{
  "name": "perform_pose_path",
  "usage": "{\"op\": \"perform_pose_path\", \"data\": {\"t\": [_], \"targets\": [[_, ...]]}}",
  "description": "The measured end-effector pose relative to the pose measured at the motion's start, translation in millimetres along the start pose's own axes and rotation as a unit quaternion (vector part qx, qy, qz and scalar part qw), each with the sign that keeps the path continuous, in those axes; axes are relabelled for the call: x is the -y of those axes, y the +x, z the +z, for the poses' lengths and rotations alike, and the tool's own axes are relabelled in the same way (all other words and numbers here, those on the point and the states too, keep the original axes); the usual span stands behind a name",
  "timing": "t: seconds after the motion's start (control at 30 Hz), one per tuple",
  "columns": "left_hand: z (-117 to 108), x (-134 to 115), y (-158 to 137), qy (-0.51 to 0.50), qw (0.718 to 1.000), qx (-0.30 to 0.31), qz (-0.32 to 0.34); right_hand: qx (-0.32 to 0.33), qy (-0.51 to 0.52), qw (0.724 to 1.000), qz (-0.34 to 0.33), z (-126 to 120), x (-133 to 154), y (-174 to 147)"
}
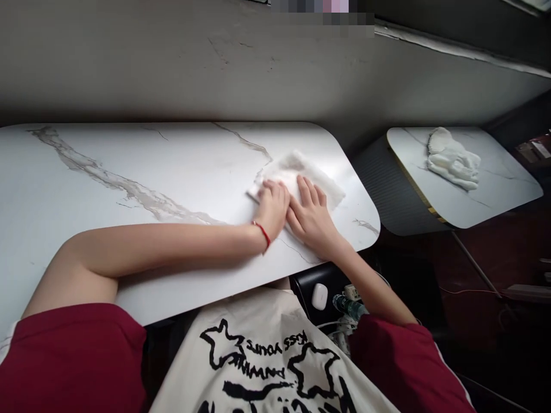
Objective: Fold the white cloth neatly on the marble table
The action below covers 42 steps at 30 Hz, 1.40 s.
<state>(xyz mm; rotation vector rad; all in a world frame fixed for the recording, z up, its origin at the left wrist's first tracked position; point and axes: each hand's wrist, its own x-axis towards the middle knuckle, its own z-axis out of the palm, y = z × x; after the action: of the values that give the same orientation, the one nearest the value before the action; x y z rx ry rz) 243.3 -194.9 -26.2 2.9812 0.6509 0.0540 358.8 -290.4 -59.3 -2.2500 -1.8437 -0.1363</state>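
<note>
Cloth (293, 165), corner toward wall (172, 63), long axis unclear, right hand (313, 217) spread on it, left hand's (274, 206) grip unclear

A crumpled white cloth bundle (454, 163) lay on a white marble-patterned side table (486, 211) with rounded corners, a ribbed grey body and gold-coloured edging. A small, rounded white case (319, 296) rested on a glossy black surface (302, 283), near a greenish transparent bottle (356, 310) and white cables (340, 339).

Smooth tabletop (193, 166); matt sheet (297, 165), perhaps cloth.
</note>
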Motion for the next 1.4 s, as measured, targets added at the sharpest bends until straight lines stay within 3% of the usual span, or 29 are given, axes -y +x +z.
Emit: {"op": "perform_pose_path", "data": {"t": [0.1, 0.2, 0.37, 0.53, 0.73, 0.9, 1.03, 1.23, 1.4], "targets": [[1, -21, -34, 0.03, 0.998, 0.032, 0.039, 0.003, 0.01, 1.0, -0.006, -10, 15, -43], [-6, -22, -42, 0.075, 0.992, 0.043, 0.096, -0.002, 0.009, 1.0, -0.023, -12, 17, -56], [-18, 17, -8, 0.087, 0.971, 0.003, 0.221, 0.011, -0.006, 0.997, -0.078, -8, 4, -31], [-1, 75, 26, 0.028, 0.952, -0.079, 0.295, 0.029, -0.023, 0.991, -0.129, 2, -8, 22], [18, 146, 43, -0.067, 0.975, -0.091, 0.191, 0.039, -0.012, 0.984, -0.176, 25, -8, 108], [-1, 206, 41, -0.058, 0.988, -0.054, 0.133, 0.019, 0.002, 0.977, -0.212, 53, 12, 180], [-11, 236, 34, -0.056, 0.993, -0.037, 0.094, -0.011, 0.015, 0.977, -0.211, 72, 30, 210], [-10, 229, 25, -0.051, 0.995, -0.054, 0.073, -0.024, 0.022, 0.977, -0.211, 73, 37, 203], [-8, 193, -13, -0.025, 0.995, -0.057, 0.075, -0.006, 0.024, 0.978, -0.208, 54, 55, 151]]}}
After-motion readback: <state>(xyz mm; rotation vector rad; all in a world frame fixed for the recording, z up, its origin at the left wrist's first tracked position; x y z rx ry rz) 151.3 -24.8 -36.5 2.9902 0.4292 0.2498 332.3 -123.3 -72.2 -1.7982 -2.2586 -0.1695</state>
